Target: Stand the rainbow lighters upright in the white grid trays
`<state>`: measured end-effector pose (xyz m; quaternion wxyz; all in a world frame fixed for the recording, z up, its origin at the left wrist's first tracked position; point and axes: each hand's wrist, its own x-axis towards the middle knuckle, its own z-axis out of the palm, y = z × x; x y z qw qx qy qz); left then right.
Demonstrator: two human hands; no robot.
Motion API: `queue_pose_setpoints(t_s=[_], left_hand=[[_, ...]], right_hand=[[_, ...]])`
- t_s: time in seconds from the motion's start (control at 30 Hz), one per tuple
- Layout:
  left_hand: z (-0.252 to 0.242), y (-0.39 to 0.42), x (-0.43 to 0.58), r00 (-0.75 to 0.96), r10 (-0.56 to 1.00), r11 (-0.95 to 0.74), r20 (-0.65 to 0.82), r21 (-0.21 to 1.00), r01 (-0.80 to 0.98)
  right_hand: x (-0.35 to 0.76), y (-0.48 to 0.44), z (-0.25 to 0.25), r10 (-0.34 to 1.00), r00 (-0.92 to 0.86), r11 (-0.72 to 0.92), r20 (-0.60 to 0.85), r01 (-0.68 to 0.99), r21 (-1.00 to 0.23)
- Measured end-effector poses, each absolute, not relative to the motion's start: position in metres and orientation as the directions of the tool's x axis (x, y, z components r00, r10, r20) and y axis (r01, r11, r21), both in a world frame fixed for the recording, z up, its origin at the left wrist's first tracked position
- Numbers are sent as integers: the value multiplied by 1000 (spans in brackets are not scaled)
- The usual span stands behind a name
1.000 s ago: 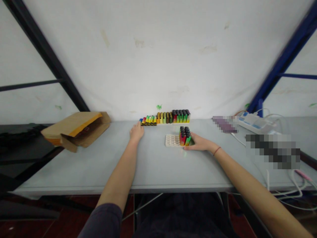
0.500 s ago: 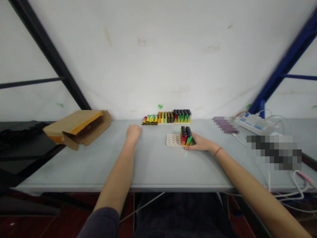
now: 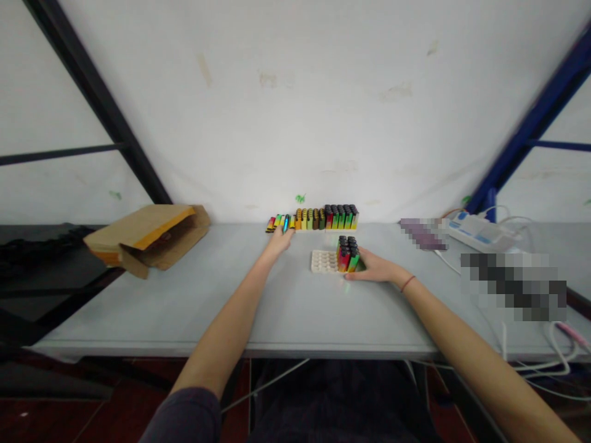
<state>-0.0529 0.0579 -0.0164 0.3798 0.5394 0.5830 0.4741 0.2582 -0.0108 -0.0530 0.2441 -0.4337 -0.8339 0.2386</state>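
Observation:
A white tray [image 3: 323, 261] with round holes lies on the grey table [image 3: 286, 307]. Several coloured lighters [image 3: 347, 252] stand upright in the tray's right part. My right hand [image 3: 376, 267] rests against the tray's right side, fingers curled at the lighters. My left hand [image 3: 281, 239] reaches toward the wall and pinches a blue lighter [image 3: 286, 223] above the loose ones. A row of lighters [image 3: 318, 218] lines the wall, lying flat on the left and standing upright on the right.
A torn brown cardboard box [image 3: 148, 237] lies at the table's left. A white power strip [image 3: 478, 231] with cables sits at the right, beside blurred patches. Dark metal frame bars [image 3: 92, 92] rise on the left and blue ones on the right.
My left hand went to the lying lighters, drew back closed, then swung right and now holds a blue lighter up by the row. My right hand stayed at the tray.

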Motion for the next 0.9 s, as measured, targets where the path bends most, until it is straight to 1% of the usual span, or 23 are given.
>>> queue_pose_setpoints(t_s=[0.03, 0.1, 0.2, 0.27, 0.4, 0.5, 0.6, 0.67, 0.8, 0.9], left_hand=[[-17, 54, -42, -104, 994, 3, 14, 986, 165], [-18, 45, -24, -40, 999, 32, -32, 999, 0], [-19, 33, -8, -7, 1000, -11, 11, 992, -122], [-19, 27, -2, -9, 1000, -24, 23, 987, -161], [-19, 21, 1, -17, 998, 48, -54, 967, -251], [-18, 22, 1, 44, 991, 137, -130, 931, -337], [-19, 23, 0, 121, 981, 185, -149, 905, -384], [-20, 24, 1, 98, 984, 176, -149, 905, -387], [-23, 24, 3, -21, 986, 142, -163, 911, -388], [-23, 23, 1, -11, 987, 145, -161, 913, -381]], right_hand=[[258, -11, -53, 840, -504, 509, 200, 604, -614], [258, -10, -53, 840, -503, 508, 203, 600, -618], [258, -10, -54, 833, -508, 521, 217, 592, -615], [258, -10, -54, 828, -514, 530, 225, 585, -614], [257, -11, -53, 826, -517, 532, 226, 580, -617], [257, -12, -52, 827, -517, 530, 220, 587, -612], [257, -12, -52, 829, -516, 526, 213, 593, -609], [257, -11, -52, 830, -516, 525, 212, 593, -610], [257, -11, -53, 827, -520, 530, 213, 597, -602], [257, -11, -53, 831, -517, 525, 206, 604, -599]])
